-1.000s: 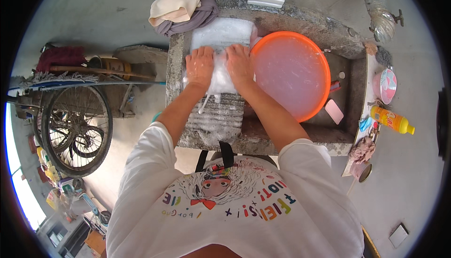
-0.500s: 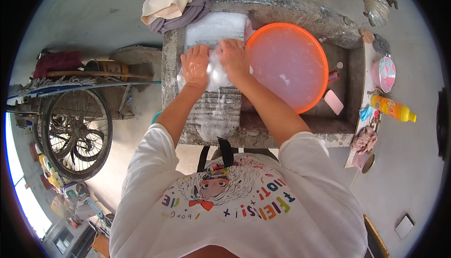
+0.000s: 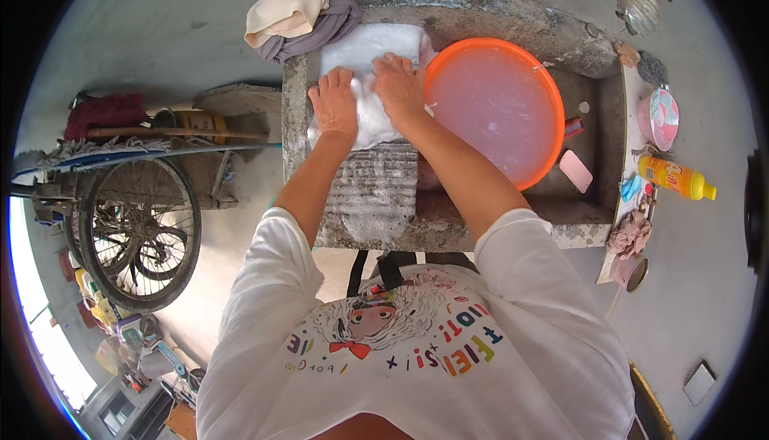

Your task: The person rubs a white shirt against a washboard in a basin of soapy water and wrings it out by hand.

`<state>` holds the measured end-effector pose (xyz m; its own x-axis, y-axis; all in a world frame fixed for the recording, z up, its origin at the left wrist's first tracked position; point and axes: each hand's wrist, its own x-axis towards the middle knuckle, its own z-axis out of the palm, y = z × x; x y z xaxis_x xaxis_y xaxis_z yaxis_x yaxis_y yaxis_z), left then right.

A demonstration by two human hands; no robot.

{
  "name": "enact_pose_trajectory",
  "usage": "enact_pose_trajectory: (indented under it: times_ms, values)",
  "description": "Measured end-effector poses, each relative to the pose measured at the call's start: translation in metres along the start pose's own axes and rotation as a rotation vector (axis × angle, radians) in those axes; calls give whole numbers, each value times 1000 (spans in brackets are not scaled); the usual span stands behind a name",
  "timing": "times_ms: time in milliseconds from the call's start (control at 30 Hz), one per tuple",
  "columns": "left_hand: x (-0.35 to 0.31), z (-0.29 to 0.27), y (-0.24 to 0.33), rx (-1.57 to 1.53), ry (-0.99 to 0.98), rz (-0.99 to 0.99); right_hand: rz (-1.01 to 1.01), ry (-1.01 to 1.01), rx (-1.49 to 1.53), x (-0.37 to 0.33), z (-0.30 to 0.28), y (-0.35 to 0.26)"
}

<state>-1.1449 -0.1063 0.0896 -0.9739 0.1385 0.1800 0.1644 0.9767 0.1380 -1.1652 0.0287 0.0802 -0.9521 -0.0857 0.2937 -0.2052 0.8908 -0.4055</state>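
Observation:
A soapy white cloth [image 3: 372, 123] lies bunched on the ridged concrete washboard [image 3: 370, 179], its far part [image 3: 372, 43] spread flat and pale up the slab. My left hand [image 3: 334, 106] presses on the cloth's left side, with its fingers bent over it. On the right side, my right hand [image 3: 400, 93] grips the same cloth with curled fingers. Folds between the two hands bulge upward. Suds run down the ridges on the near side. Right of my right hand stands an orange basin [image 3: 558, 119] of cloudy water, inside the concrete sink [image 3: 605, 151].
Folded beige cloth [image 3: 288, 9] and grey cloth [image 3: 332, 27] lie at the far left corner. A pink soap-like bar [image 3: 576, 171] sits beside the basin. The right ledge holds a yellow bottle [image 3: 675, 178] and a pink bowl [image 3: 662, 118]. A bicycle wheel [image 3: 140, 233] stands at left.
Both hands have slid a little farther up the washboard, pushing the white cloth away from me. More of the near ridges show now. The whole view has shifted slightly.

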Motion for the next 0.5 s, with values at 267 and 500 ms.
enact_pose_trajectory:
  times_ms: [267, 500]
  values:
    - [-130, -56, 15, -336, 76, 419, -352, -191, 266, -136, -107, -11]
    - [14, 3, 7, 20, 115, -8, 133, -13, 79, 4, -1, 5]
